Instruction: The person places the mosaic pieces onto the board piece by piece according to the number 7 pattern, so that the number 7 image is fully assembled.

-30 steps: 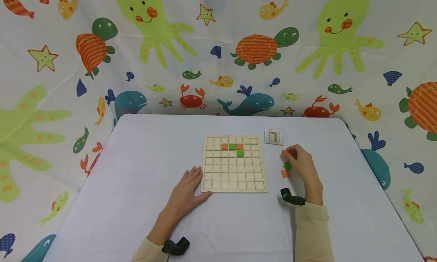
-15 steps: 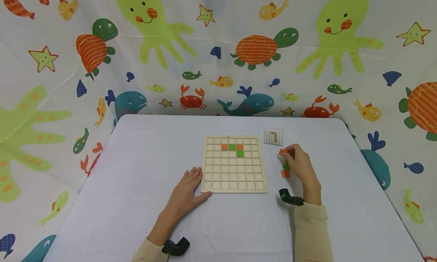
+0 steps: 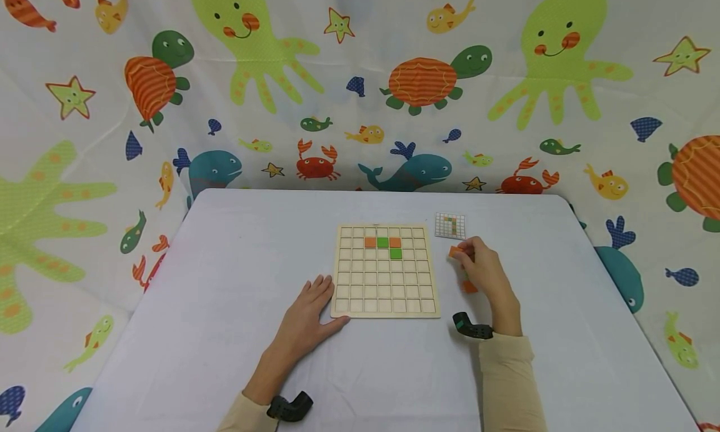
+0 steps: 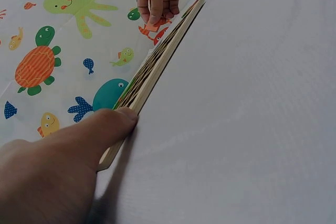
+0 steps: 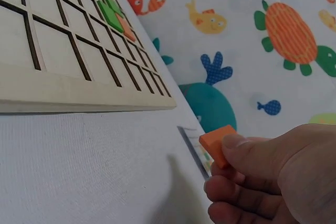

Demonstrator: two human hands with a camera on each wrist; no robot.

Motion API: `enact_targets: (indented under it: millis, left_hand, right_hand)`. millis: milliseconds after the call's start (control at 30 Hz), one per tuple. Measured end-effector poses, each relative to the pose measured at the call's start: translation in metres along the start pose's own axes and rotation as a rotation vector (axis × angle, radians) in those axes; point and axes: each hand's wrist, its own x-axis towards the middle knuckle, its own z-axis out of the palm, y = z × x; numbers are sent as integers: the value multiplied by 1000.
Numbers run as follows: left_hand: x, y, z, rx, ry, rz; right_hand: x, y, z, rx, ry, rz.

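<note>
A square wooden grid board (image 3: 385, 316) lies on the white table. Two orange tiles and two green tiles sit in its upper cells, among them the green tile (image 3: 396, 253) below the rest. My left hand (image 3: 304, 322) rests at the board's lower left corner, fingers straight along the left side and thumb on the front edge. To the board's right, my right hand (image 3: 488, 272) pinches an orange square tile (image 5: 212, 141) between thumb and fingers, above the table. Near that hand lies another orange tile (image 3: 469, 287); the loose green tile is mostly hidden behind the hand.
A small card (image 3: 450, 218) printed with a coloured grid pattern lies beyond the board's upper right corner. Behind the table (image 3: 264, 244) hangs a curtain (image 3: 349, 107) printed with sea animals. Black wrist devices (image 3: 472, 327) sit on both wrists.
My right hand has moved left toward the board with the orange tile, and it now covers most of the loose green tile. My left hand and the board stay still.
</note>
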Motion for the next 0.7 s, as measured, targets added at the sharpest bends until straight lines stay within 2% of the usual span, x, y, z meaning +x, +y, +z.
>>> enact_targets:
  millis: [700]
  left_hand:
    - [0, 0, 1, -8, -5, -2]
  right_hand:
    - [1, -12, 11, -21, -25, -73]
